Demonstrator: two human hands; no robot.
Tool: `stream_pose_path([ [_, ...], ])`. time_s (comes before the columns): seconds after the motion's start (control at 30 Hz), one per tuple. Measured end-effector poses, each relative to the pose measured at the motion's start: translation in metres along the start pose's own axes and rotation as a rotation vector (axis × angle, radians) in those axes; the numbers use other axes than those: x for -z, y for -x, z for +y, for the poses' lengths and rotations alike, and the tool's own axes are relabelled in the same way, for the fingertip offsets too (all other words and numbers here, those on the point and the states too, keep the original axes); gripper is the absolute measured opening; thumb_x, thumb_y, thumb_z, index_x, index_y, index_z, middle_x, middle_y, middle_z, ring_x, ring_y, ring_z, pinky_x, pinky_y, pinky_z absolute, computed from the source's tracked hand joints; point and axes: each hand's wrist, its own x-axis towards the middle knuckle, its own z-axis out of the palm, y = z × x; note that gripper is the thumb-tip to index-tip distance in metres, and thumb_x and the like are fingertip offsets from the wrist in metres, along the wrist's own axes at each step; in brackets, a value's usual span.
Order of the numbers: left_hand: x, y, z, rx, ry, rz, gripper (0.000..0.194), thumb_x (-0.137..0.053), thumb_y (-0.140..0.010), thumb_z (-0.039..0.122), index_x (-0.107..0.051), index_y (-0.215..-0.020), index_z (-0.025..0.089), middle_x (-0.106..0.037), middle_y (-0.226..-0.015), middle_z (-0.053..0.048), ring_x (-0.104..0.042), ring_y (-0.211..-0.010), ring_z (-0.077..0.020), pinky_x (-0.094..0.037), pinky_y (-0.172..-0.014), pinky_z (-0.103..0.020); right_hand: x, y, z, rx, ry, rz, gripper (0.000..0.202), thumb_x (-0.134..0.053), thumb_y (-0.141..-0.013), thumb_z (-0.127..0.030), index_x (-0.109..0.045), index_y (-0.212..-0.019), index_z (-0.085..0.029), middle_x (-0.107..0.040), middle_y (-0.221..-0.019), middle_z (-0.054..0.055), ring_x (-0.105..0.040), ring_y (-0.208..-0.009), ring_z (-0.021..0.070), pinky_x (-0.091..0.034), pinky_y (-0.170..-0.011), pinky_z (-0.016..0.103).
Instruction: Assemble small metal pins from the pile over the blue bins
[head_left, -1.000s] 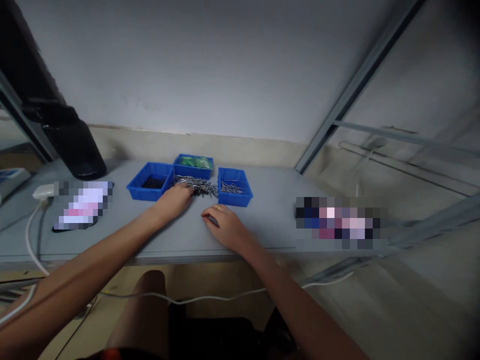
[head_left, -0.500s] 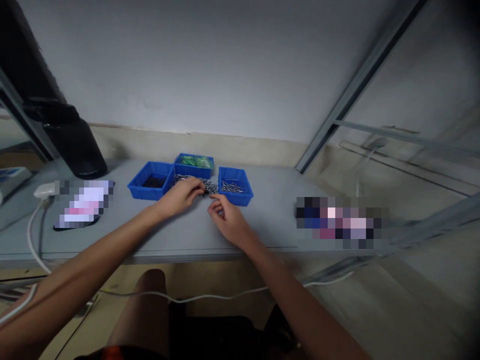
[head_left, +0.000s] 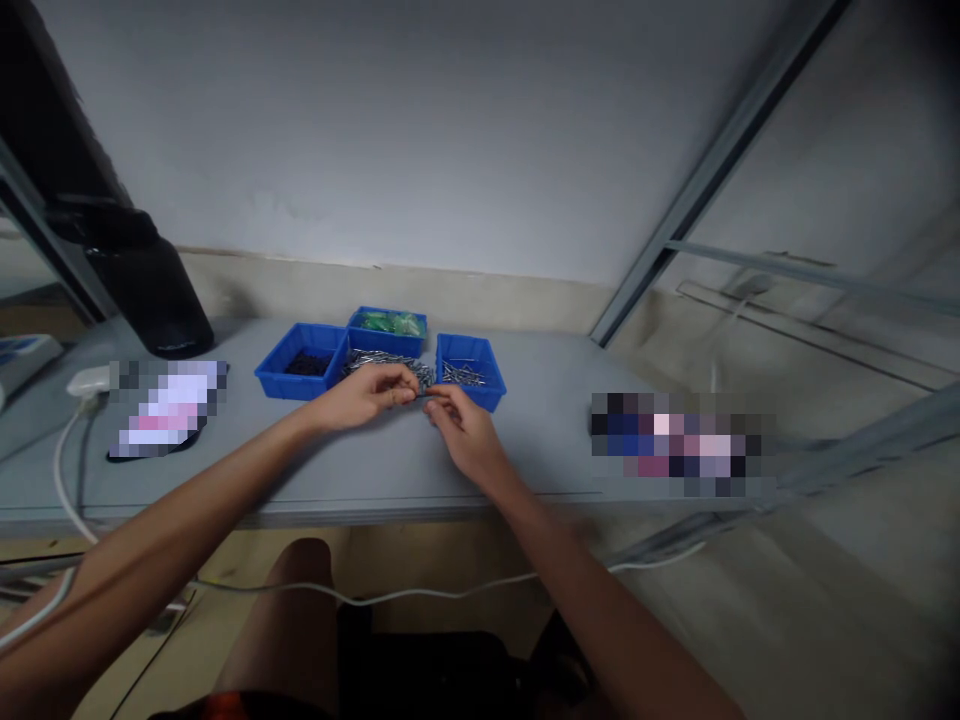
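Observation:
My left hand [head_left: 366,396] and my right hand [head_left: 466,428] meet at the front of the bins, fingertips nearly touching. Between them is a small, thin, dark piece [head_left: 422,396], pinched by both; its exact kind is too small to make out. Just behind my fingers lies a heap of long silvery screw-like pieces [head_left: 381,361], partly hidden by my left hand. Beside my right hand stands a blue bin [head_left: 474,399] with similar thin metal pieces [head_left: 463,374]. Left of the heap, another blue bin [head_left: 289,386] contains small dark parts [head_left: 309,364].
A third blue bin [head_left: 390,345] at the back holds green-tinted packets [head_left: 391,323]. On the left are a black bottle [head_left: 154,290], a blurred-out phone-like device [head_left: 169,410] and a white charger [head_left: 90,381]. Another blurred-out object [head_left: 667,440] lies right, near a metal post [head_left: 675,250].
My hands have come together. My right fingertips have risen and closed on the small piece at my left fingertips, and my left hand has shifted slightly right.

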Motion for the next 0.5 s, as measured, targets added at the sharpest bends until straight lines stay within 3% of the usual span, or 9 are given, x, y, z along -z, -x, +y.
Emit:
stream_pose_path([
  [0.17,0.0,0.002,0.004,0.043,-0.001,0.032,0.019,-0.056,-0.084,0.032,-0.06,-0.082,0.014,-0.059,-0.074,-0.001,-0.052,-0.069,-0.0119,-0.041,-0.064,-0.026,0.0,-0.001,0.0,0.007,0.014,0.066,0.018,-0.05,-0.081,-0.036,-0.06,-0.085,-0.021,-0.065,-0.077,0.003,-0.062,-0.074,0.0179,-0.047,-0.066,0.031],
  [0.5,-0.002,-0.002,-0.006,0.051,-0.216,0.135,0.019,-0.062,-0.077,0.03,-0.066,-0.086,0.014,-0.065,-0.073,-0.003,-0.056,-0.069,-0.0137,-0.042,-0.063,-0.027,0.001,-0.001,-0.002,-0.001,0.016,0.138,0.019,-0.051,-0.081,-0.038,-0.059,-0.083,-0.021,-0.065,-0.074,0.003,-0.062,-0.07,0.017,-0.047,-0.066,0.031],
])
